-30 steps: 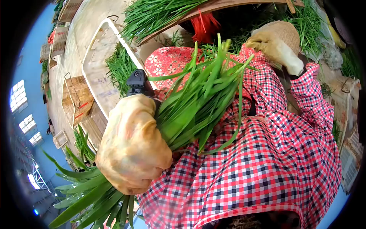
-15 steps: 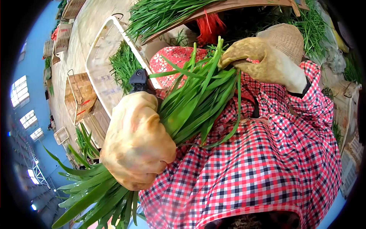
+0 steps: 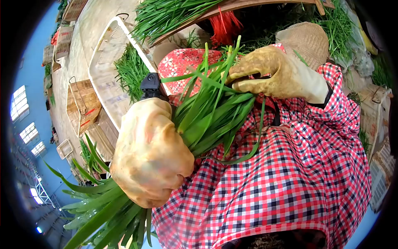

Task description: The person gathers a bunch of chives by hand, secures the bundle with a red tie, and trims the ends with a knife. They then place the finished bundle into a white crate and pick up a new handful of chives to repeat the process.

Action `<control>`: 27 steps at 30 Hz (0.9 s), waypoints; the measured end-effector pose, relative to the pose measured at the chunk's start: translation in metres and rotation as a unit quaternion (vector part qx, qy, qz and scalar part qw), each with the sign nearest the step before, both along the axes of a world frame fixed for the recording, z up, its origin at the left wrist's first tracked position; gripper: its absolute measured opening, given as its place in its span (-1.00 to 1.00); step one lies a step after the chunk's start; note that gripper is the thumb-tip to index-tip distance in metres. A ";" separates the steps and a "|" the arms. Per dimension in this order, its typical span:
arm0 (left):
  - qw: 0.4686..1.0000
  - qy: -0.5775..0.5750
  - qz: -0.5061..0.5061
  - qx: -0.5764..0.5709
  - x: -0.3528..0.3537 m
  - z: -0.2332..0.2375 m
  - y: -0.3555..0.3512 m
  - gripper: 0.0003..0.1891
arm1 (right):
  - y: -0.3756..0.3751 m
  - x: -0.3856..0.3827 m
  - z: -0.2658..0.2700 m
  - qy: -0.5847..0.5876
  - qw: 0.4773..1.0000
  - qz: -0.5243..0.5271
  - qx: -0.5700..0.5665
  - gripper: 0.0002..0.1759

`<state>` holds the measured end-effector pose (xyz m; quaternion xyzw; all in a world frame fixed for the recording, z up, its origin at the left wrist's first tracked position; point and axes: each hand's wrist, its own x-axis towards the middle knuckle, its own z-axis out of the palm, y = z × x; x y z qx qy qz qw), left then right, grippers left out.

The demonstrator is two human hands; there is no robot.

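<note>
My left hand (image 3: 151,153), in a stained pale glove, is wrapped round a bunch of garlic chives (image 3: 211,120). Long green leaves fan out below the fist at lower left, and more leaves and pale stalk ends stick up on its other side. My right hand (image 3: 282,74), in a dirty yellowish glove, has its thumb and fingers bent together at the upper part of the bunch. Its fingertips pinch at a few chives there, partly hidden among the leaves. A black device (image 3: 151,85) sits by my left wrist.
More chives (image 3: 174,16) lie on a wooden board (image 3: 199,20) ahead, with red ties (image 3: 226,27) hanging from it. At left stands a white plastic crate (image 3: 97,62) with chives inside, beside a brown crate (image 3: 83,106). Loose greens (image 3: 338,35) lie at upper right.
My right hand has moved down and to the left along the bunch. Some leaves near its fingers have shifted; my left hand keeps its hold.
</note>
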<state>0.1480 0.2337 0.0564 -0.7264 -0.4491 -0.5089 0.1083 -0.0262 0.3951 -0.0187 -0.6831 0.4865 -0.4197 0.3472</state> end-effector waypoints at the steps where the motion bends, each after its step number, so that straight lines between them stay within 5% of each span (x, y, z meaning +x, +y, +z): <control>1: 1.000 -0.003 0.015 0.014 0.002 -0.002 0.000 -0.77 | 0.000 0.000 0.000 -0.010 1.000 0.003 0.012 -0.70; 7: 0.999 -0.006 0.032 0.032 0.006 -0.003 -0.002 -0.76 | -0.003 0.014 -0.013 0.027 0.994 -0.066 -0.078 -0.70; 11: 0.999 0.005 0.028 0.044 0.009 -0.006 -0.005 -0.76 | -0.005 0.017 -0.019 0.073 0.984 -0.097 -0.133 -0.43; 17: 0.998 0.016 0.025 0.060 0.010 -0.006 -0.009 -0.75 | 0.000 0.031 -0.007 0.115 0.982 -0.151 0.007 -0.18; 27: 0.996 0.044 0.017 0.081 0.010 -0.010 -0.011 -0.76 | 0.000 0.038 -0.019 0.178 0.956 -0.206 -0.110 -0.34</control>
